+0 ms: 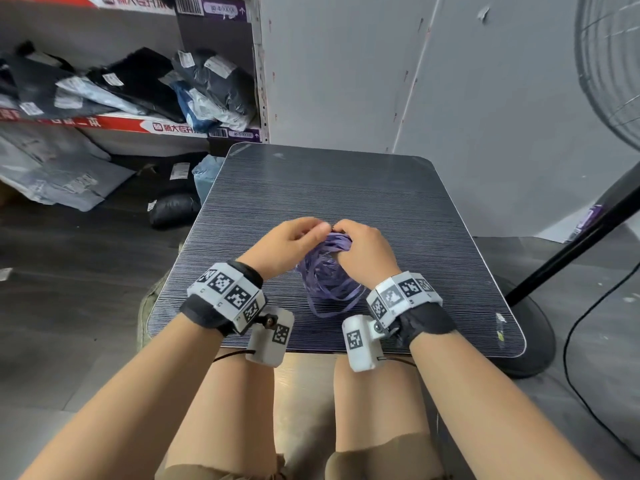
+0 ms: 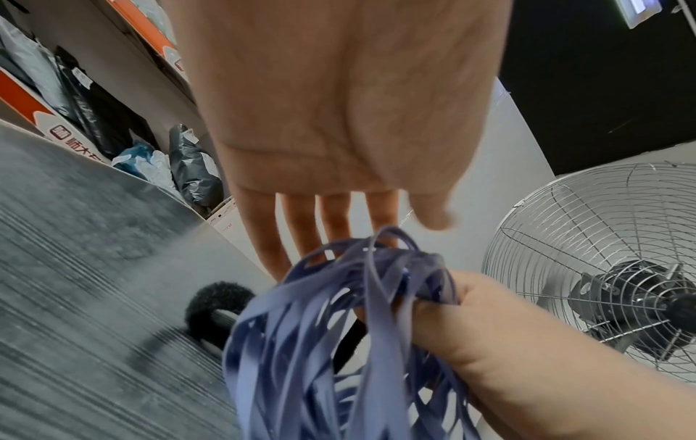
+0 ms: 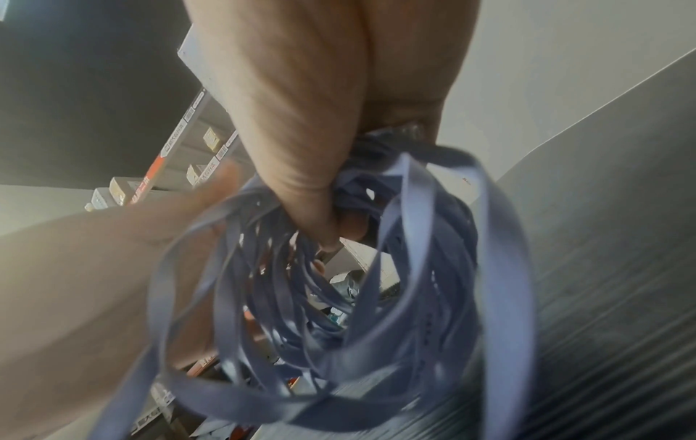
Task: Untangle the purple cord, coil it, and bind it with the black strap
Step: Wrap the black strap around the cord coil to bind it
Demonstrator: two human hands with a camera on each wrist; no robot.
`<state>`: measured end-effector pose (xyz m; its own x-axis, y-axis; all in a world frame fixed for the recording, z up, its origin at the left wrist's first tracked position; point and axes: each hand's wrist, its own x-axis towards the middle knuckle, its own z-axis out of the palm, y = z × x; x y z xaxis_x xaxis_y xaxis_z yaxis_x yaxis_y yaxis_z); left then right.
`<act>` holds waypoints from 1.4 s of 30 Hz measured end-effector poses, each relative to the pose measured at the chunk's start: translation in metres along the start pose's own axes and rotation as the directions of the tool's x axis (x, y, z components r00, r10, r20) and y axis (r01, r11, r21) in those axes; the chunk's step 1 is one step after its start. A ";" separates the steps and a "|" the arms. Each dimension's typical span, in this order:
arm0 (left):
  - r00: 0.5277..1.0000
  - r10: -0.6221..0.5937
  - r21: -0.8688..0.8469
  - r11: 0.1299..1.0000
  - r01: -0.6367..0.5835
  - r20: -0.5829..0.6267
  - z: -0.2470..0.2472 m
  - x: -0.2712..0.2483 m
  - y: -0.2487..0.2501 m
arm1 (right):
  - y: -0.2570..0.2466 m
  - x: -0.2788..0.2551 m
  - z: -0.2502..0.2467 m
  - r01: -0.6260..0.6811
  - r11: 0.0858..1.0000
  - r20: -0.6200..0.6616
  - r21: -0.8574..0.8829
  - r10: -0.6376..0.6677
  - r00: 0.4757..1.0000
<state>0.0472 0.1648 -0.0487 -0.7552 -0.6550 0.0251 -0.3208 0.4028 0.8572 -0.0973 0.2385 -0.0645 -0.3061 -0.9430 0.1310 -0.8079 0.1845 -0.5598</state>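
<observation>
1. Striped dark table (image 1: 346, 188) against a grey wall; at 10 o'clock, shelves (image 1: 131, 124) holding bagged parcels (image 1: 207, 88) with white labels. The shelf edge has a red strip with white Chinese print, not legible.
2. Left hand (image 1: 287, 244): fingers straight in its wrist view, tips at the top of the bundle; grip can't be told.
3. Purple cord (image 1: 327, 271) at table centre, coiled in loose loops, a few resting on the table.
4. Black strap (image 2: 218, 306) loops behind the cord, at its 9 o'clock.
5. Right hand (image 1: 363, 251) fisted around the coil's top.
6. Fan (image 1: 609, 71) at 2 o'clock.
</observation>
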 end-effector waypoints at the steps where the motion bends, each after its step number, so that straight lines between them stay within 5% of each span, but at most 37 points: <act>1: 0.998 -0.015 -0.034 0.999 0.017 0.053 0.001 -0.002 0.000 | 0.001 0.002 0.000 -0.001 1.000 -0.006 0.009 0.001 1.000; 4: 0.992 0.016 0.040 0.999 -0.021 0.128 0.005 -0.004 -0.007 | 0.002 0.004 0.003 -0.027 0.997 -0.007 0.071 0.027 1.000; 9: 0.988 0.137 0.171 0.977 -0.124 -0.066 0.015 -0.002 -0.027 | -0.001 0.003 0.007 -0.010 0.988 -0.013 0.153 0.013 1.000; 25: 0.992 0.117 0.055 0.992 -0.114 -0.056 0.017 -0.009 -0.043 | -0.001 0.004 0.009 -0.070 0.997 0.327 0.018 0.060 0.943; 31: 0.991 0.110 0.140 0.985 -0.099 -0.073 0.018 -0.008 -0.044 | -0.001 0.005 0.011 -0.181 0.976 0.438 0.122 0.110 0.892; 37: 0.994 0.064 0.074 0.996 -0.058 -0.085 0.018 -0.011 -0.048 | -0.004 0.001 0.017 -0.165 0.973 0.351 0.161 0.099 0.931; 42: 0.987 0.064 0.037 0.998 -0.059 -0.149 0.019 -0.013 -0.051 | -0.007 -0.004 0.021 0.007 0.995 0.240 -0.097 0.017 0.971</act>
<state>0.0620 0.1651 -0.1027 -0.6807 -0.7157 0.1563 -0.2962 0.4641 0.8348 -0.0796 0.2348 -0.0784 -0.1899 -0.9787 -0.0783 -0.8552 0.2041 -0.4765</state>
